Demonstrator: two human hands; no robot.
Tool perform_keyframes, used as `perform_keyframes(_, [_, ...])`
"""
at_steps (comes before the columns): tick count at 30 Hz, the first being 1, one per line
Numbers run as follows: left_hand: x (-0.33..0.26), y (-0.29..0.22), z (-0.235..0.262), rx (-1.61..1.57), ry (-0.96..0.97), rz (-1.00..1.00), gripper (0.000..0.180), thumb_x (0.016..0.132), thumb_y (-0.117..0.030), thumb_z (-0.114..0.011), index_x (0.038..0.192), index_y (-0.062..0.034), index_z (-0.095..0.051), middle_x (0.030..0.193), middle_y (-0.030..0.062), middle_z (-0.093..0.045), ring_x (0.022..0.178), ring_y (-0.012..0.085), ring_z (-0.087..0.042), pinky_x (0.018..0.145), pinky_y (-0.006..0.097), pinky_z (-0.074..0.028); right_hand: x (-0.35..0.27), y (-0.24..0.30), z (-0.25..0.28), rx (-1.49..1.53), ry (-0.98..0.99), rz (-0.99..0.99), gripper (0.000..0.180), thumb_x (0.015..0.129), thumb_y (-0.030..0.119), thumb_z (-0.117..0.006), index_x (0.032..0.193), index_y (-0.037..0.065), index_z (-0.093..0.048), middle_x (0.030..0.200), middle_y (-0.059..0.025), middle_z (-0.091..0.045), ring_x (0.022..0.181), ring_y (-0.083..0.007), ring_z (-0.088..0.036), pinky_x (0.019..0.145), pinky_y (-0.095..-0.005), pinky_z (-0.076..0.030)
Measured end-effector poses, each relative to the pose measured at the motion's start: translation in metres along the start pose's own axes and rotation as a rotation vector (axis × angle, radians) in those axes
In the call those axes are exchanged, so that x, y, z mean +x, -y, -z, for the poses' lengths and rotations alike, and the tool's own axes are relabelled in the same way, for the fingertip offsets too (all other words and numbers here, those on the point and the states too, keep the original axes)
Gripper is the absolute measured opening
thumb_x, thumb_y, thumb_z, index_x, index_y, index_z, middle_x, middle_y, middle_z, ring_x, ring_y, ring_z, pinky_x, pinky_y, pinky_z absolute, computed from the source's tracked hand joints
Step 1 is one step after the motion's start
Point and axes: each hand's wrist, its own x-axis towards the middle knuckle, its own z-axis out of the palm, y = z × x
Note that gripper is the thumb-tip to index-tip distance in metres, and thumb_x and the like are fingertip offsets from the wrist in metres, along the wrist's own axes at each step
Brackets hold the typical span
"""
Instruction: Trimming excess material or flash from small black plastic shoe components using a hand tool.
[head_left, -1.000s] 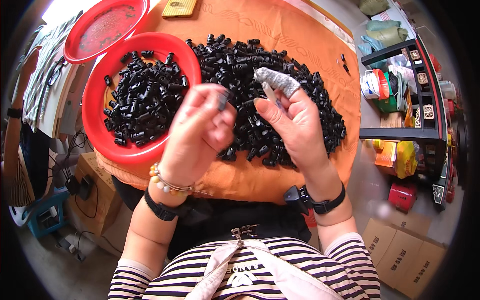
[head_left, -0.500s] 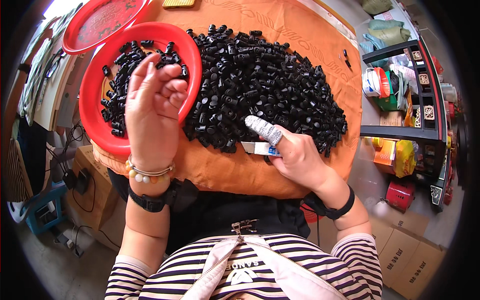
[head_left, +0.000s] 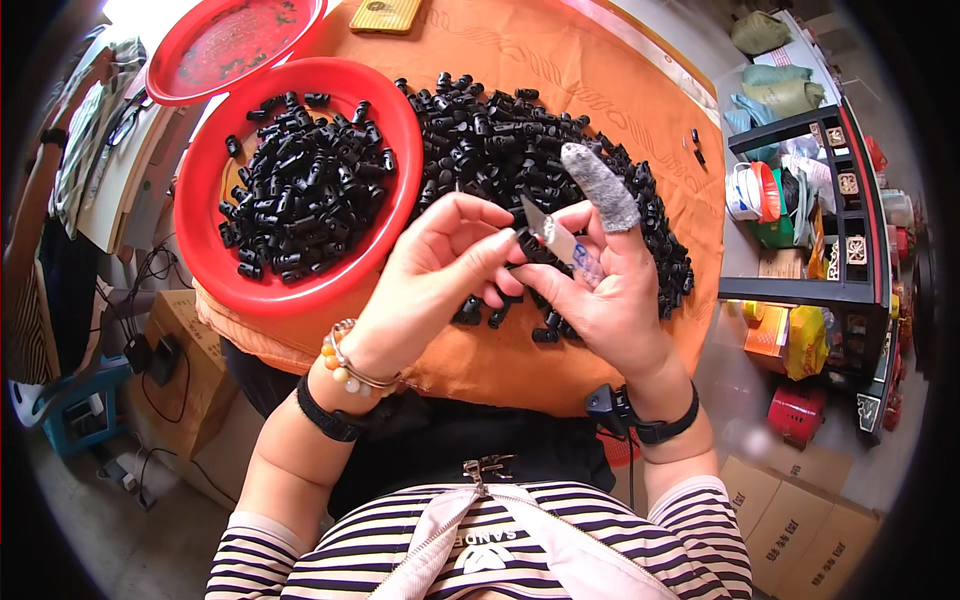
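A heap of small black plastic parts (head_left: pixel 490 140), cylindrical and much like cord locks, covers the middle of the table. My right hand (head_left: pixel 610 285) grips a small knife (head_left: pixel 568 248) with a bare pointed blade and a white wrapped handle. A grey cloth cover (head_left: pixel 603 188) wraps its raised index finger. Close beside the blade, my left hand (head_left: pixel 450 250) is closed in a pinch on one small black part (head_left: pixel 519 216), mostly hidden by the fingertips. Left of the heap stands a red plastic basin (head_left: pixel 190 215) holding many more such parts.
Behind the basin lies a second red tray (head_left: pixel 225 45), and a yellow flat object (head_left: pixel 385 14) sits at the far edge. An orange cloth (head_left: pixel 640 60) covers the table. To the right are a dark shelf (head_left: pixel 800 290) with bags and cartons (head_left: pixel 800 520) on the floor.
My left hand has come from over the basin to the front of the heap, now pinching a part. My right hand has lifted the knife, turning its blade toward the left fingers.
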Motion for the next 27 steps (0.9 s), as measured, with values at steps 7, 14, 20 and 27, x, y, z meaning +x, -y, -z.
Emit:
perform_keyframes(7, [-0.001,-0.004,0.003,-0.162,-0.012,0.007,0.014,0.09,-0.011,-0.052,0.101,-0.0034,-0.05,0.09,0.005,-0.06,0.074,0.0068,-0.058,0.062,0.019,-0.048,0.008,-0.002,-0.014,-0.212,-0.027,0.121,0.062,0.077,-0.003,-0.064,0.131,0.007,-0.036,0.092,-0.0051,-0.057,0.072,-0.0099,-0.06,0.066,-0.0235,-0.051])
perform_keyframes(14, [0.0,-0.011,0.004,-0.339,0.026,0.046,0.025,0.092,-0.015,-0.046,0.115,-0.0045,-0.045,0.081,0.0024,-0.053,0.063,0.0066,-0.047,0.056,0.018,-0.039,0.005,-0.005,-0.009,0.104,-0.003,0.105,0.047,0.087,0.008,-0.057,0.129,0.002,-0.038,0.094,-0.0046,-0.057,0.08,-0.0069,-0.056,0.071,-0.0206,-0.046])
perform_keyframes(20, [0.0,-0.006,0.011,-0.46,0.058,0.04,0.016,0.093,-0.017,-0.048,0.107,-0.0091,-0.048,0.082,-0.0012,-0.053,0.069,0.0046,-0.047,0.058,0.018,-0.04,-0.002,-0.003,-0.013,-0.008,0.035,-0.076,0.036,0.085,0.006,-0.06,0.118,-0.002,-0.05,0.094,-0.007,-0.062,0.083,-0.0063,-0.054,0.072,-0.0212,-0.046])
perform_keyframes(27, [0.0,-0.007,0.01,-0.422,0.066,0.059,0.015,0.093,-0.017,-0.047,0.106,-0.0097,-0.049,0.081,-0.0027,-0.053,0.066,0.0037,-0.047,0.056,0.017,-0.039,-0.003,-0.009,-0.012,-0.05,0.018,0.03,0.033,0.084,0.006,-0.061,0.114,-0.001,-0.052,0.094,-0.0097,-0.063,0.082,-0.0081,-0.057,0.071,-0.0226,-0.047])
